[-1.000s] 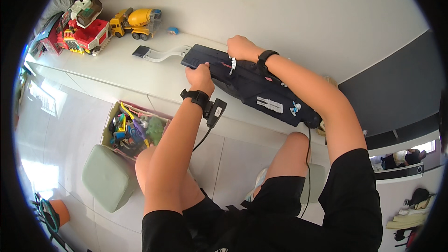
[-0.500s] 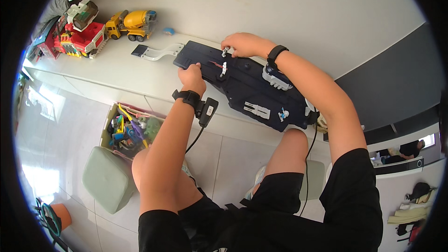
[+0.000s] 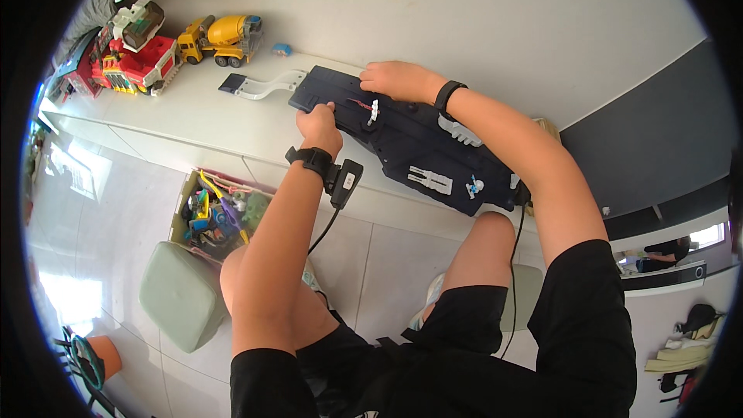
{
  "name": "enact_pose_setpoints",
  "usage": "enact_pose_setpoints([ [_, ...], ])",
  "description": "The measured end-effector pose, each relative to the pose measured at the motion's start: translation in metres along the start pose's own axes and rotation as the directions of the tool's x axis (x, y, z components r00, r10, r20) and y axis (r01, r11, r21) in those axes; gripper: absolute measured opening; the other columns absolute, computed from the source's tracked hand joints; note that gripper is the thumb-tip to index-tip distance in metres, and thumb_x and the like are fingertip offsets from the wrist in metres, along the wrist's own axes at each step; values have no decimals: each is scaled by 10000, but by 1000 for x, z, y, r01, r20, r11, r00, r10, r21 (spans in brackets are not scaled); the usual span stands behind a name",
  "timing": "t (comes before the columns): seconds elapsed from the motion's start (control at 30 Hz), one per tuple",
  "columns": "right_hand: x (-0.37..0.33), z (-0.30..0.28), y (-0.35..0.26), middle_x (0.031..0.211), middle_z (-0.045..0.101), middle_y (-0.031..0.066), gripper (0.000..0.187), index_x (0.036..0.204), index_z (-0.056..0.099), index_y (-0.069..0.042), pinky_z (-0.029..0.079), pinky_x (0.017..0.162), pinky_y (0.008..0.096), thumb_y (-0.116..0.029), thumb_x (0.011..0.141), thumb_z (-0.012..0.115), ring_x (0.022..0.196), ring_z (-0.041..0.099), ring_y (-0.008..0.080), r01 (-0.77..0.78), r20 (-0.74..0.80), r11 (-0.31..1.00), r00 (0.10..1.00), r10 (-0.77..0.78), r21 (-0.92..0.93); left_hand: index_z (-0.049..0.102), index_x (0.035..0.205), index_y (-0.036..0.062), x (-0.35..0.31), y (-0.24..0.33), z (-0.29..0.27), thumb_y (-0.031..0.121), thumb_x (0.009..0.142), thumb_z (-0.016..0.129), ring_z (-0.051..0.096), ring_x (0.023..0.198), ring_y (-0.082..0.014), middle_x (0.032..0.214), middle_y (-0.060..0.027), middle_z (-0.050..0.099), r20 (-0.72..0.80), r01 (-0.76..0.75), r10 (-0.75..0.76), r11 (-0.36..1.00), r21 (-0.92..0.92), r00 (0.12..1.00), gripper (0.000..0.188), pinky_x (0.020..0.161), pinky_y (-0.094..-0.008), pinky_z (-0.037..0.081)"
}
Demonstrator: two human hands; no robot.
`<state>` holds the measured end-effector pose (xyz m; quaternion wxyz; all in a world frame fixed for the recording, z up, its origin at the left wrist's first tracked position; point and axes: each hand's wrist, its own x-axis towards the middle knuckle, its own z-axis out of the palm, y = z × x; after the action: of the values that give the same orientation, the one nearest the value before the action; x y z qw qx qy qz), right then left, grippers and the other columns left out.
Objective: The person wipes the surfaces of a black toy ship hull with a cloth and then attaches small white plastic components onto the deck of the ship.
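Observation:
A long dark blue toy aircraft carrier (image 3: 418, 135) lies slantwise across the white ledge. My left hand (image 3: 319, 122) is closed round its near left edge, the thumb on the deck. My right hand (image 3: 398, 80) is at the far edge, fingers curled together; whatever they hold is hidden. Between my hands a small white piece (image 3: 374, 112) stands on the deck. Farther right on the deck are a white ladder-like part (image 3: 430, 181), a small blue-and-white figure (image 3: 474, 186) and a white ridged part (image 3: 460, 131), partly covered by my right forearm.
A white-and-dark ramp piece (image 3: 263, 87) extends from the toy's left end. Beyond it are a yellow mixer truck (image 3: 224, 39), a red toy truck (image 3: 139, 63) and a small blue piece (image 3: 282, 49). Below the ledge stand a toy box (image 3: 186, 205) and a pale green stool (image 3: 178, 294).
My right hand has shifted slightly left and curled in; the small pale piece seen at its fingertips is now hidden. My left hand keeps its hold.

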<state>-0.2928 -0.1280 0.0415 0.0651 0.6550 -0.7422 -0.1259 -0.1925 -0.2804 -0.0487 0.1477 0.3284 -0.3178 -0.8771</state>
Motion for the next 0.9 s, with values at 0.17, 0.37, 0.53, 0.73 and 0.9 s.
enact_pose_setpoints([
  [0.17,-16,-24,3,1027,600,37,182,984,601,-96,495,841,378,-70,804,613,1000,563,229,-101,54,994,993,104,-47,542,1046,34,-9,-1,8,-66,794,635,588,815,-207,959,-98,611,49,-38,39,999,-32,998,287,691,-311,466],
  [0.37,-75,-103,-33,1161,599,88,433,1276,526,-131,470,906,381,-135,855,629,1072,566,268,-401,-340,890,823,454,218,592,1166,36,32,6,-43,-5,814,594,606,903,-302,1000,-167,642,192,-401,375,625,670,907,354,798,-354,491],
  [0.53,-175,-150,-106,1115,603,83,329,1176,563,-62,461,889,360,-128,862,634,1033,570,260,-542,-318,737,672,669,404,569,1122,63,70,39,-53,120,828,690,625,910,-278,975,-145,652,121,-412,456,619,668,882,324,796,-376,493],
  [0.73,-267,-55,-204,1138,591,58,316,1151,572,-48,455,864,341,-123,855,654,1051,559,188,-521,9,139,271,962,842,507,1065,86,126,51,-59,169,797,762,571,794,-203,947,-70,608,-84,-279,324,899,339,942,380,707,-360,482],
  [0.9,-295,25,-241,1159,572,73,305,1106,579,-74,441,906,385,-144,827,679,1085,546,237,-562,83,76,251,964,823,574,1210,-69,147,99,-138,108,623,766,661,995,-302,1043,-271,656,532,-460,303,-279,843,791,643,800,-356,518],
])
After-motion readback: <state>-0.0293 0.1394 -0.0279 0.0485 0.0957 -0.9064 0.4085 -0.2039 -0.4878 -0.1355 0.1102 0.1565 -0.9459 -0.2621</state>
